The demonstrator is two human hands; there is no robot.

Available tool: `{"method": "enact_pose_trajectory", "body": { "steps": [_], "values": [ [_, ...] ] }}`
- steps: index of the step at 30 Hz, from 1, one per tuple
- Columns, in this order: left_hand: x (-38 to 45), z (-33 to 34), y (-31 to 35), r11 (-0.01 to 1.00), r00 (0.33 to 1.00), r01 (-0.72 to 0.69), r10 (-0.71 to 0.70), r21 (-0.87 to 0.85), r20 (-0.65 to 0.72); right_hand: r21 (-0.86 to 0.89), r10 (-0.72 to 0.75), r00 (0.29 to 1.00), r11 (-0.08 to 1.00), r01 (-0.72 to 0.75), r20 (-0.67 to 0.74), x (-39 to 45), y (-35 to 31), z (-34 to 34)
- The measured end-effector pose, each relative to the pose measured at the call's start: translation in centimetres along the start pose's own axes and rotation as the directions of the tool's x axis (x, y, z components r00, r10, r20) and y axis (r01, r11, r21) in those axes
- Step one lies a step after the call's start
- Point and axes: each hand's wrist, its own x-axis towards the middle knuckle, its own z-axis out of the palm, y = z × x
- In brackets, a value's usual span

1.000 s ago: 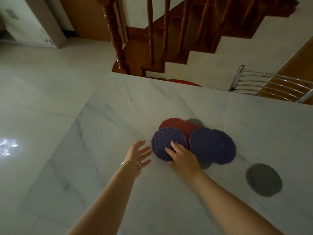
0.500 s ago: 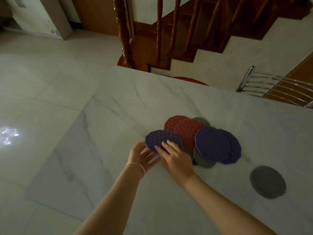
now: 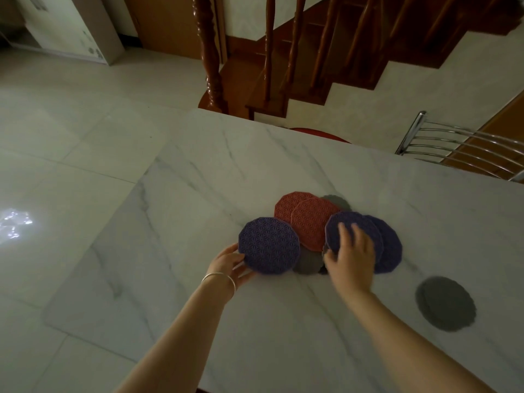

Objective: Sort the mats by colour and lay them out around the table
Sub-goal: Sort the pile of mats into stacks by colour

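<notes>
A pile of round patterned mats lies mid-table on the white marble table [image 3: 283, 321]. My left hand [image 3: 229, 265] grips the near-left edge of a purple mat [image 3: 269, 245], lifted at the pile's left side. Two red mats [image 3: 306, 219] overlap behind it. My right hand [image 3: 350, 256] rests with spread fingers on a second purple mat [image 3: 354, 228], which overlaps a third purple mat [image 3: 390, 245]. Grey mats [image 3: 307, 263] peek out under the pile, and one grey edge [image 3: 337, 201] shows behind. A separate grey mat [image 3: 445, 303] lies alone at the right.
A chrome chair back [image 3: 465, 148] stands at the table's far right edge. A red seat [image 3: 317, 133] shows just past the far edge. A wooden staircase with turned balusters [image 3: 209, 52] rises behind. Tiled floor lies to the left.
My left hand took hold of the left purple mat and raised it off the pile. My right hand let that mat go and moved right onto the second purple mat.
</notes>
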Motion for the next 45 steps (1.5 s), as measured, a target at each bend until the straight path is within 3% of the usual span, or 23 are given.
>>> {"method": "enact_pose_trajectory", "body": {
  "steps": [3,6,11,22,24,27,30,32,34,36,40,45],
  "values": [
    [-0.3,-0.6,0.1,1.0,1.0,-0.011,0.011,0.0,-0.015,-0.042,0.135,0.975,0.991,-0.129,0.176,1.3,3.7,-0.4],
    [-0.4,-1.2,0.1,1.0,1.0,-0.018,0.018,-0.013,-0.013,-0.053,0.107,0.95,0.994,-0.095,0.295,2.2,5.3,-0.3],
    [-0.7,-1.6,0.1,1.0,1.0,-0.02,0.02,-0.01,-0.005,-0.244,-0.083,0.951,0.957,0.16,0.298,3.2,6.2,-0.7],
    [-0.4,-2.1,0.2,0.999,0.999,-0.041,0.041,0.005,0.02,-0.417,-0.096,0.911,0.866,0.274,0.4,2.1,4.1,-1.3],
    [-0.4,-2.1,0.2,0.999,0.999,-0.037,0.037,0.003,0.022,-0.348,-0.165,0.926,0.893,0.286,0.338,1.5,3.5,-1.7],
    [-0.4,-2.0,0.3,0.999,0.999,-0.035,0.035,0.011,0.014,-0.249,-0.296,0.95,0.917,0.311,0.098,1.2,2.6,-2.6],
    [-0.4,-2.0,0.5,0.999,0.999,-0.035,0.034,0.016,0.019,0.062,-0.043,0.997,0.997,0.047,-0.063,1.6,-0.2,-4.3],
    [-0.5,-1.9,0.6,0.999,0.999,-0.028,0.027,0.023,0.022,0.202,0.023,0.98,0.979,0.018,-0.199,1.5,-2.7,-4.8],
    [-0.5,-1.8,0.7,1.0,1.0,-0.009,0.009,0.001,0.018,0.232,-0.097,0.959,0.959,0.161,-0.265,0.8,-5.8,-4.9],
    [-0.6,-1.8,0.8,0.999,1.0,0.011,-0.011,-0.034,0.007,0.241,-0.258,0.935,0.918,0.316,-0.243,-0.7,-8.8,-4.1],
    [-0.6,-2.1,1.0,0.998,1.0,0.023,-0.022,-0.066,0.018,0.07,-0.514,0.85,0.849,0.524,-0.119,-4.3,-11.1,-0.3],
    [-0.6,-2.0,1.3,1.0,1.0,0.021,-0.02,-0.022,0.014,0.008,-0.518,0.851,0.855,0.519,0.087,-6.2,-10.6,2.4]
  ]
}}
